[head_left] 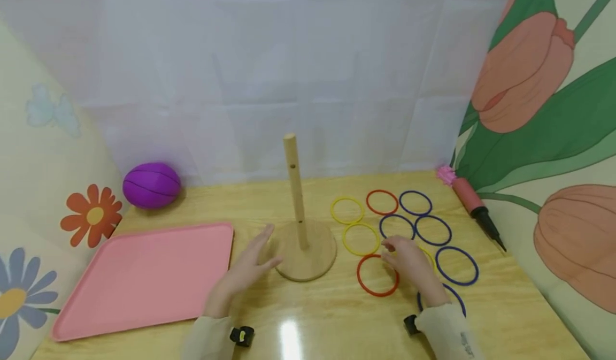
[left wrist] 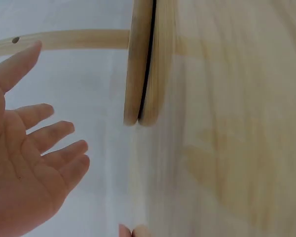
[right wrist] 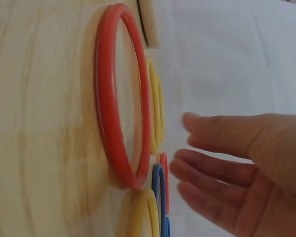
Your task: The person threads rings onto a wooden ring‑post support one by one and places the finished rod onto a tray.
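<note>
My left hand [head_left: 247,269] is held beside the round base [head_left: 308,266] of a wooden stand, fingers extended and thumb apart. It holds nothing. The stand's upright wooden post [head_left: 295,189] carries no ring. My right hand [head_left: 414,261] hovers over the rings on the right, its fingers slightly bent and holding nothing. Nearest to it lies a red ring [head_left: 359,277], flat on the table; the right wrist view shows this red ring [right wrist: 106,84] apart from the fingertips. A yellow ring [head_left: 431,258] is partly hidden by the right hand.
Several blue rings [head_left: 464,283] and more yellow rings [head_left: 344,242] lie around on the wooden table [head_left: 327,322]. A pink tray [head_left: 154,280] sits at left, with a purple ball [head_left: 152,185] behind it. Near the right wall lies a pink-and-black pump [head_left: 468,197].
</note>
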Demonstrator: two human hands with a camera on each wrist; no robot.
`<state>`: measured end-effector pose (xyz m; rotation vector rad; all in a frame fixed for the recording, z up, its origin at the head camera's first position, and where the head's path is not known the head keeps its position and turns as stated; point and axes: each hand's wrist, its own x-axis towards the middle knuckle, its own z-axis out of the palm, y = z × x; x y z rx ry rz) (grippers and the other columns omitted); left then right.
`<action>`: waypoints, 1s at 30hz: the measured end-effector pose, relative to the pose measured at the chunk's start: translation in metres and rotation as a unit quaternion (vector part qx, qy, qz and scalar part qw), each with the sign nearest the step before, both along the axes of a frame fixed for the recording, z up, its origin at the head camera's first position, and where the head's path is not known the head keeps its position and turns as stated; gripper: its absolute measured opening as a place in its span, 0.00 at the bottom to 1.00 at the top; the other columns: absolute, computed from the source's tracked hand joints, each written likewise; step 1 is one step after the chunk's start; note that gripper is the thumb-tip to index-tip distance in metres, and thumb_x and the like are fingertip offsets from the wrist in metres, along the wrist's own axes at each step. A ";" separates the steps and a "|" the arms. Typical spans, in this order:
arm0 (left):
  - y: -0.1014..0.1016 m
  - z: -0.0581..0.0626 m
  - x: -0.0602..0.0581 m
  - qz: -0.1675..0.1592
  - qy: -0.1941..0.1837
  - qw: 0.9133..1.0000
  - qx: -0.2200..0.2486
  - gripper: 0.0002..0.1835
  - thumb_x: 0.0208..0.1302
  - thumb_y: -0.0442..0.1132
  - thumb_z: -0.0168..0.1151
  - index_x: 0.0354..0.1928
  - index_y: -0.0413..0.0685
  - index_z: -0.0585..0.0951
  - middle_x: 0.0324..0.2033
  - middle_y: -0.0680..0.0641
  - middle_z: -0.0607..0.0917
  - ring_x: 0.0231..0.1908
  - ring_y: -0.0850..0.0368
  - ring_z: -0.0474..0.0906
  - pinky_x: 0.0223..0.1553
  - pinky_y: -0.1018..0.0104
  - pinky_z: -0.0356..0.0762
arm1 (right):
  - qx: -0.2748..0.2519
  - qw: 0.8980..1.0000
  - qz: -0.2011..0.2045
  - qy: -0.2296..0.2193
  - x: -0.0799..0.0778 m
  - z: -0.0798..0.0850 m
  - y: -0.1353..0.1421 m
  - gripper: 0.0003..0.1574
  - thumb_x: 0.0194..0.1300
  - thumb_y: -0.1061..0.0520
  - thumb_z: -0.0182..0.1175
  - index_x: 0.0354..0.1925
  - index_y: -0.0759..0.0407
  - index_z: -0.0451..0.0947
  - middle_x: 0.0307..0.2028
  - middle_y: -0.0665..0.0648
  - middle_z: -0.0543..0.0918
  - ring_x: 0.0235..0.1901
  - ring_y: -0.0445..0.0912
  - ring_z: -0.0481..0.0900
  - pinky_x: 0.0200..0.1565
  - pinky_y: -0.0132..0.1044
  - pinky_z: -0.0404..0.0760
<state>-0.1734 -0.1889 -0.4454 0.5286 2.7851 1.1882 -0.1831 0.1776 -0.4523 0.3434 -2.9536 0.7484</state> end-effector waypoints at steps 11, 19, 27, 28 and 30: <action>0.006 -0.017 -0.004 -0.019 -0.050 0.998 0.018 0.39 0.69 0.40 0.57 0.73 0.29 0.50 0.73 0.29 0.50 0.73 0.32 0.44 0.73 0.40 0.43 | 0.076 0.995 0.026 -0.051 0.004 -0.011 -0.014 0.10 0.55 0.64 0.70 0.27 0.56 0.77 0.25 0.50 0.77 0.27 0.41 0.72 0.30 0.34 0.74; 0.000 -0.031 -0.005 0.005 -0.072 0.996 0.052 0.42 0.67 0.39 0.60 0.74 0.32 0.50 0.74 0.32 0.50 0.74 0.35 0.44 0.74 0.43 0.41 | 0.104 0.993 0.022 -0.043 0.002 -0.010 -0.014 0.10 0.57 0.65 0.66 0.25 0.53 0.76 0.24 0.48 0.78 0.25 0.40 0.72 0.28 0.34 0.73; -0.003 -0.040 -0.004 0.020 -0.069 0.996 0.058 0.42 0.64 0.39 0.63 0.74 0.37 0.52 0.75 0.34 0.50 0.74 0.37 0.43 0.74 0.44 0.40 | 0.043 0.999 0.020 -0.024 -0.001 -0.009 -0.010 0.08 0.56 0.65 0.67 0.27 0.54 0.80 0.25 0.49 0.79 0.27 0.40 0.73 0.30 0.33 0.75; -0.003 -0.041 -0.004 0.020 -0.067 0.996 0.056 0.42 0.64 0.39 0.63 0.74 0.36 0.52 0.75 0.34 0.49 0.74 0.37 0.43 0.74 0.43 0.40 | 0.028 0.999 0.019 -0.026 -0.001 -0.009 -0.009 0.07 0.57 0.65 0.67 0.28 0.55 0.80 0.26 0.49 0.79 0.27 0.39 0.73 0.31 0.33 0.75; -0.002 -0.041 -0.004 0.020 -0.067 0.996 0.051 0.42 0.64 0.40 0.63 0.74 0.36 0.52 0.75 0.35 0.49 0.74 0.36 0.43 0.74 0.42 0.40 | -0.002 0.999 0.022 -0.028 -0.003 -0.009 -0.007 0.07 0.57 0.66 0.66 0.29 0.55 0.80 0.27 0.49 0.80 0.29 0.39 0.75 0.32 0.33 0.77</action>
